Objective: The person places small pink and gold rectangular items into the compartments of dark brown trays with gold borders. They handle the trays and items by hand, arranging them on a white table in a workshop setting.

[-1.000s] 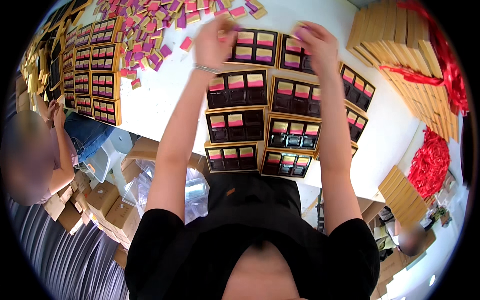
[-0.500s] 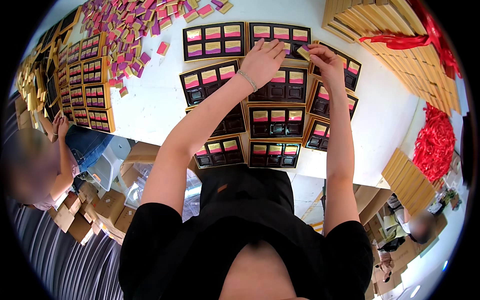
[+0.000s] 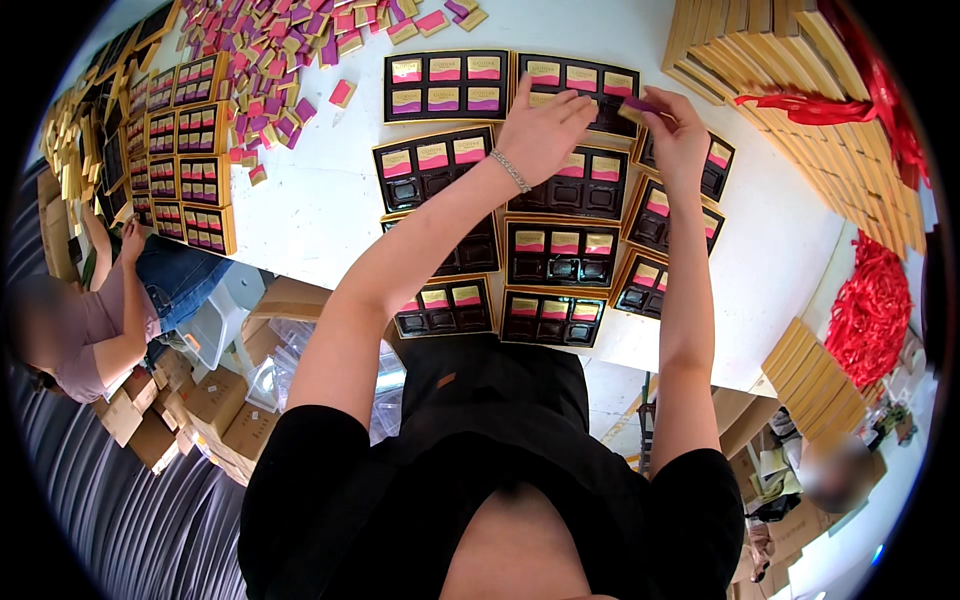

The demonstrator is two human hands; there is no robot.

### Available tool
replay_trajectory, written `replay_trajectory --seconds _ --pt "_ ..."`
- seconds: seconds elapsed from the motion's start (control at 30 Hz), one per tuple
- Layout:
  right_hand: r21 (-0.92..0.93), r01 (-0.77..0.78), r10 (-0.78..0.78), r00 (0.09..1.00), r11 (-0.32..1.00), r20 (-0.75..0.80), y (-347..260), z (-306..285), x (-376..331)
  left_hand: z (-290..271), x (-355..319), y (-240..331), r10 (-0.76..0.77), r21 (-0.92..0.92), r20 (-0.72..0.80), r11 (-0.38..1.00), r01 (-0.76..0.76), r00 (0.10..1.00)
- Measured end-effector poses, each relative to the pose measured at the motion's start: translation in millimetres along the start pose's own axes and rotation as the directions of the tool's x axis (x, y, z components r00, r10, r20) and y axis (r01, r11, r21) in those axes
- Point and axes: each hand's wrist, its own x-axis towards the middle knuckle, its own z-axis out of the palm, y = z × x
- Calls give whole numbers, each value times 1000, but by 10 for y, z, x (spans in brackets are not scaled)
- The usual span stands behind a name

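My left hand (image 3: 545,132) lies palm down over a shallow black and gold chocolate box (image 3: 615,120), fingers stretched out above its lower row. The index finger and thumb of my right hand (image 3: 682,140) pinch a small purple and gold wrapped chocolate (image 3: 636,108) at that box's right edge. Pink and gold chocolates (image 3: 581,78) fill its upper row; my fingers partly hide the lower one. To its left, another box (image 3: 447,86) holds a pink row above a purple row. Nearer boxes (image 3: 560,270) have pink upper rows, with bare dark compartments below where visible.
Loose wrapped chocolates (image 3: 290,60) are heaped at the far left, beside stacked filled boxes (image 3: 205,180). Gold box stacks (image 3: 800,150) and red ribbon (image 3: 865,310) lie right on the white table (image 3: 310,210). A co-worker (image 3: 105,340) sits left; another person (image 3: 835,475) is lower right.
The whole view has shifted slightly. The chocolate in my right hand has tilted and shows more purple. My left hand stays over the same box, its thumb and fingers spread wider.
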Motion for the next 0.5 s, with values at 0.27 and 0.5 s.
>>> replay_trajectory --seconds 0.27,0.5 --pt "547 -161 208 978 821 -24 -178 253 -78 146 257 225 -525 -946 250 48 321 814" --pt "-293 134 -115 990 947 84 50 95 49 -243 669 -1259 -233 230 -205 933 278 951"
